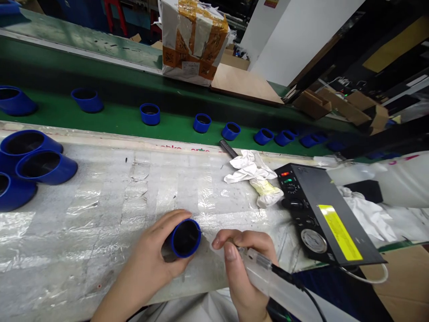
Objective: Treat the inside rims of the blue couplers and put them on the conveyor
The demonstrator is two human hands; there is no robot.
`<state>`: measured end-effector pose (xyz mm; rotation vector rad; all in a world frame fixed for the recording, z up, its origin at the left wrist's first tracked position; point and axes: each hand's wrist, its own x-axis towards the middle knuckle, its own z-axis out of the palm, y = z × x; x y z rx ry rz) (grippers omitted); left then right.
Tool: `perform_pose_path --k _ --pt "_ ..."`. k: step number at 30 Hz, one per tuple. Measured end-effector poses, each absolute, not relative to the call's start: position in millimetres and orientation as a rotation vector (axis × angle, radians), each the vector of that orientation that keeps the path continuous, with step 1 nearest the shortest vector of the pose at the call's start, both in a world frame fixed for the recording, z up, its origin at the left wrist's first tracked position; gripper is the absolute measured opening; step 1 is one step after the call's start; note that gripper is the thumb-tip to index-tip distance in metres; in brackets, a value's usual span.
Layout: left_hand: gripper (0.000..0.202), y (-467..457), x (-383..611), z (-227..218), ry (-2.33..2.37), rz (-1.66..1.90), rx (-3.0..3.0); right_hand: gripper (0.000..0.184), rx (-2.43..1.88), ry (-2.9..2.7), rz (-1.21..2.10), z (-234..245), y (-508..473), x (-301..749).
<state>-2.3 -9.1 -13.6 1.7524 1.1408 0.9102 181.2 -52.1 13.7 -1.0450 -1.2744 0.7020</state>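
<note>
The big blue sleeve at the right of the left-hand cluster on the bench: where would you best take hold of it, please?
Pinch the blue sleeve by its open rim, coming from above on the right side, with fingers inside the mouth and thumb outside. The mouth faces upward and its right side is free, while other sleeves crowd in behind and to its left.

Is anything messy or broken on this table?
A crumpled white rag with a yellow stain lies by the black control box. The parcel behind the green belt looks battered, patched with torn tape. The blue cap in the left hand and the clear applicator in the right hand look fine.
</note>
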Motion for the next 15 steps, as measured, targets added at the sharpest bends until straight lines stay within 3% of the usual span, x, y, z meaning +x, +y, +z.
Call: perform_pose_path --k 15 --pt "0.051 -7.2 -2.7 -7.6 1.128 0.885 1.746 0.007 -1.101 -1.350 0.682 12.4 -69.7 181.7"
